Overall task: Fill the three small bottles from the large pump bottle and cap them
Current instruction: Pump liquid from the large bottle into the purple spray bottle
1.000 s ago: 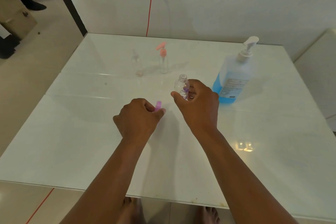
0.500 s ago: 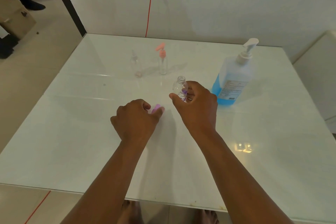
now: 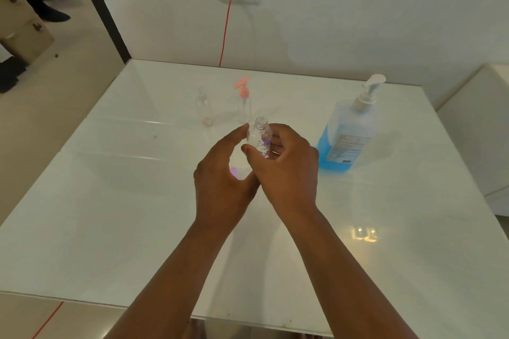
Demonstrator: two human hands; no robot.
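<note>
My right hand (image 3: 286, 170) grips a small clear bottle (image 3: 261, 138) with an open threaded neck, held upright above the white table (image 3: 110, 228). My left hand (image 3: 220, 181) is beside it, fingers stretched up, its index fingertip touching the bottle's shoulder. A small purple cap (image 3: 234, 172) lies on the table, seen through the gap between thumb and fingers. The large pump bottle (image 3: 349, 132), part full of blue liquid, stands to the right. Two more small clear bottles stand behind: one with a pink pump (image 3: 243, 103), one with a clear top (image 3: 203, 107).
A red plug and cord (image 3: 228, 22) run from the wall socket down behind the table's far edge. White furniture (image 3: 482, 132) adjoins the table on the right. Cardboard boxes (image 3: 22, 30) and someone's shoes are on the floor at far left.
My left hand lowered the purple cap to the table, let it go, and moved right and up to the bottle. My right hand kept the bottle, tilting it a little more upright.
</note>
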